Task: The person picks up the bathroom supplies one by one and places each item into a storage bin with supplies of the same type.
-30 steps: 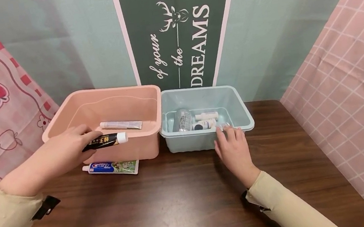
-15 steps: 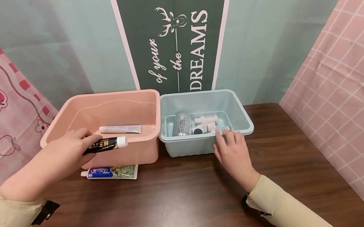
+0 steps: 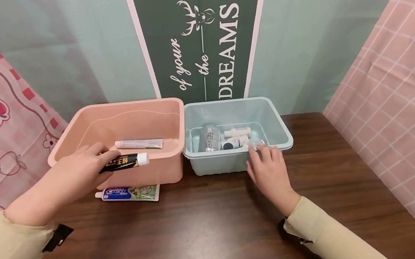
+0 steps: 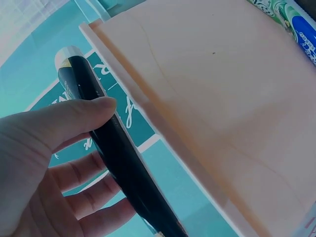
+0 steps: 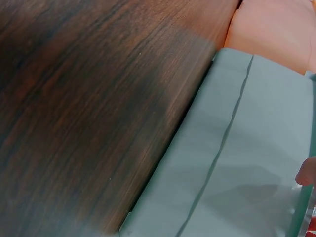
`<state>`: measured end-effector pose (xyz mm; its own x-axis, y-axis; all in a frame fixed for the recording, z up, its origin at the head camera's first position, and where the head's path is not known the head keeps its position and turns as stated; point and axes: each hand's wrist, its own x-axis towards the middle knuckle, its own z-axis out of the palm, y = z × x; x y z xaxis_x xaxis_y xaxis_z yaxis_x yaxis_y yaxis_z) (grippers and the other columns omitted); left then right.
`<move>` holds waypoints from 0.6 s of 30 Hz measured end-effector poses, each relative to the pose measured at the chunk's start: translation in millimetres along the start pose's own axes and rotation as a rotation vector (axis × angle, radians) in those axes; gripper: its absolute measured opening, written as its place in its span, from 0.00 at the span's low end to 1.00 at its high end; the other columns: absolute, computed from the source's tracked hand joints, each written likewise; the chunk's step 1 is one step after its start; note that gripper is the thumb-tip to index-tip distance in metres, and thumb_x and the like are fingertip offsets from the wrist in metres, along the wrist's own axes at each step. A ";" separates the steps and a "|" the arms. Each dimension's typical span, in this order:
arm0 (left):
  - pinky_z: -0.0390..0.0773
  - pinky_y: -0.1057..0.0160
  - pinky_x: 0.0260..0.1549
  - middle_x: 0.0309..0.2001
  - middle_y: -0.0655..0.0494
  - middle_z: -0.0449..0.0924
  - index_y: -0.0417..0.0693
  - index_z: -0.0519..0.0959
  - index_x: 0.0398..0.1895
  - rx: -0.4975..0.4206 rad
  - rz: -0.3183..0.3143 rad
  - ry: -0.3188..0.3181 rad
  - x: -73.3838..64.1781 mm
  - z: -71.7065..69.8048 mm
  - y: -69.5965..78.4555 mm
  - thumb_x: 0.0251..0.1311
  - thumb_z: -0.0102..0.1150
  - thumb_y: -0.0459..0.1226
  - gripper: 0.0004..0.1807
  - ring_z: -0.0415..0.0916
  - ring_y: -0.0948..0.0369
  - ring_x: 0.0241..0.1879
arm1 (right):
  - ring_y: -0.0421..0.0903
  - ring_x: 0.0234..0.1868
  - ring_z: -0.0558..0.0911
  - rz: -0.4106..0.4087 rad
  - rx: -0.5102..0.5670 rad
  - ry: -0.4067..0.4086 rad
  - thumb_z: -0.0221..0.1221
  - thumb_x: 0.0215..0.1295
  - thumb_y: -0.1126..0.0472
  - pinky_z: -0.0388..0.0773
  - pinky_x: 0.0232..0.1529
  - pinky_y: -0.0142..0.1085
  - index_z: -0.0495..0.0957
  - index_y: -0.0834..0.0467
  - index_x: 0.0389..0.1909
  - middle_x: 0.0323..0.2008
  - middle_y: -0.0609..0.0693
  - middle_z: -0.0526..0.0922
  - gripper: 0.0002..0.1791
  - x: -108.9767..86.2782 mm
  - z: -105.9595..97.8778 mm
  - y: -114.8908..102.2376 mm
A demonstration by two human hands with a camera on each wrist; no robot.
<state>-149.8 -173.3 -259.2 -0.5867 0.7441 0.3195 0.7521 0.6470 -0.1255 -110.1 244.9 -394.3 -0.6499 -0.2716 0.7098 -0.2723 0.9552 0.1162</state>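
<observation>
My left hand [image 3: 81, 167] grips a black toothpaste tube [image 3: 123, 162] with a white cap, held above the front rim of the pink bin [image 3: 162, 169]. In the left wrist view the thumb lies across the black tube [image 4: 118, 153], fingers behind it. Inside the pink bin lies a whitish tube [image 3: 140, 144]. On the table before it is a blue and green toothpaste tube [image 3: 130, 194]. My right hand [image 3: 270, 173] is at the front rim of the light blue bin [image 3: 219, 164], beside a small clear item [image 3: 259, 142]; its fingertips are partly hidden.
The light blue bin holds a clear bottle [image 3: 210, 138], a white bottle [image 3: 237, 132] and a dark-capped white bottle [image 3: 235, 142]. Both bins stand side by side on the brown wooden table [image 3: 188, 234]. Curtains hang at the back and sides.
The view dips and returns slightly. My left hand keeps the black toothpaste tube over the pink bin's rim, shifted slightly right. My right hand stays at the blue bin's rim.
</observation>
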 end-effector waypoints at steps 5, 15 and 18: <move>0.66 0.60 0.16 0.28 0.52 0.68 0.46 0.76 0.40 0.021 0.013 0.053 -0.1 0.8 0.1 0.37 0.71 0.31 0.22 0.68 0.56 0.24 | 0.64 0.42 0.71 -0.006 0.003 0.002 0.59 0.55 0.60 0.67 0.46 0.57 0.73 0.67 0.50 0.43 0.65 0.71 0.22 0.8 -1.6 -0.2; 0.64 0.59 0.14 0.28 0.52 0.67 0.48 0.78 0.43 0.042 -0.017 0.052 2.4 -2.0 -0.5 0.36 0.72 0.31 0.24 0.65 0.56 0.24 | 0.64 0.42 0.70 -0.001 0.010 0.017 0.59 0.55 0.61 0.67 0.45 0.57 0.73 0.67 0.49 0.43 0.65 0.71 0.22 1.3 -0.9 1.4; 0.66 0.58 0.16 0.29 0.52 0.67 0.48 0.77 0.41 0.046 -0.016 0.040 2.8 -3.4 -0.9 0.37 0.72 0.31 0.23 0.66 0.55 0.25 | 0.64 0.41 0.70 -0.001 0.011 0.018 0.60 0.54 0.61 0.67 0.47 0.59 0.74 0.67 0.49 0.43 0.66 0.71 0.22 0.2 -0.2 1.1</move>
<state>-151.1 -172.3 -255.0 -0.5853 0.7269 0.3592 0.7277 0.6663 -0.1626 -110.4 246.0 -393.9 -0.6367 -0.2702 0.7223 -0.2810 0.9535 0.1089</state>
